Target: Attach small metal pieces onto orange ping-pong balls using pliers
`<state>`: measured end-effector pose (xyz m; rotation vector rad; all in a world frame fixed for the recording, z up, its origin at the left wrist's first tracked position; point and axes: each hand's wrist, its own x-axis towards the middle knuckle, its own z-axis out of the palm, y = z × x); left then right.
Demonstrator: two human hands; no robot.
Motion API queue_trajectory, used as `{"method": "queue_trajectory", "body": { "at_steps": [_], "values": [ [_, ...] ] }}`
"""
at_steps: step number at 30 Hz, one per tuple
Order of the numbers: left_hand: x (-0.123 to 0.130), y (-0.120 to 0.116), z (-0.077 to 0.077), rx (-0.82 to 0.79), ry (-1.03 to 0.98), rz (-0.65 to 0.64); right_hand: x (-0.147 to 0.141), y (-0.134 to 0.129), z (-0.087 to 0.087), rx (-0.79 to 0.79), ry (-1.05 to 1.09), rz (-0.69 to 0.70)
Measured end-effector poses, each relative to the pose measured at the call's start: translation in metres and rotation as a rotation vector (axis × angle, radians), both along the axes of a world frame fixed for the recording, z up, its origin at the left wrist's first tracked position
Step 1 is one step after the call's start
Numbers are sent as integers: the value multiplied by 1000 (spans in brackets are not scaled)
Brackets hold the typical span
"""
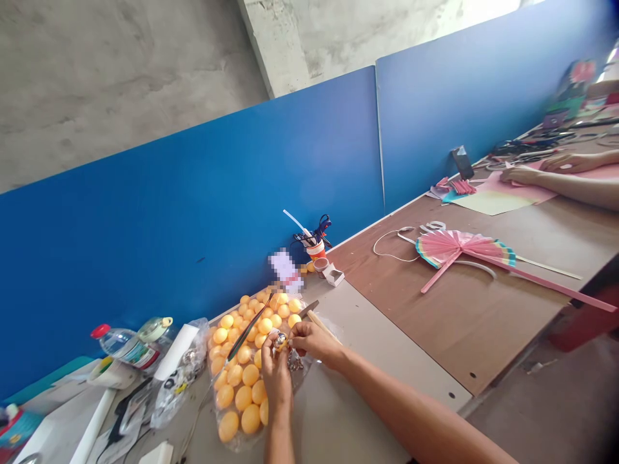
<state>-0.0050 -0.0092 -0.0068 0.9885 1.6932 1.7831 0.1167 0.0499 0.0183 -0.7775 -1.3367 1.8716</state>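
Between the fingers of my left hand (276,374) is a small shiny metallic ball (280,341) with some yellow on it. My right hand (312,341) pinches at the ball's right side; whether its fingertips grip a tiny part there I cannot make out. Just below the fingers lies a small cluster of silvery pieces (294,362). Under and to the left of both hands, a clear plastic bag of several orange balls (250,375) rests on the table. A dark strip (249,327) lies across the bag, and a wooden stick (323,325) is behind my right hand.
A plastic bottle with a red cap (126,345), a jar (157,332) and bagged parts (178,380) crowd the left. A cup of tools (315,248) stands by the blue partition (193,225). At right lie a pink paper fan (459,248) and a co-worker's hands (527,175) on paper.
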Motion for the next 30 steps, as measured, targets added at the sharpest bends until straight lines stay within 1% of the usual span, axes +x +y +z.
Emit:
{"method": "queue_trajectory", "body": {
  "at_steps": [3,10,17,26,30],
  "values": [
    [-1,-1,0,-36,-23,-54,1,-1,3,-12,-15,-14],
    [0,-2,-1,-14,-28,-90,1,-3,4,-22,-42,-3],
    [-1,-1,-5,13,59,-120,2,-1,5,-61,-13,31],
    [-4,0,-10,14,159,-89,3,-1,5,-36,-84,13],
    [-4,0,-11,14,154,-88,3,-2,6,-31,-104,-1]
  ]
}}
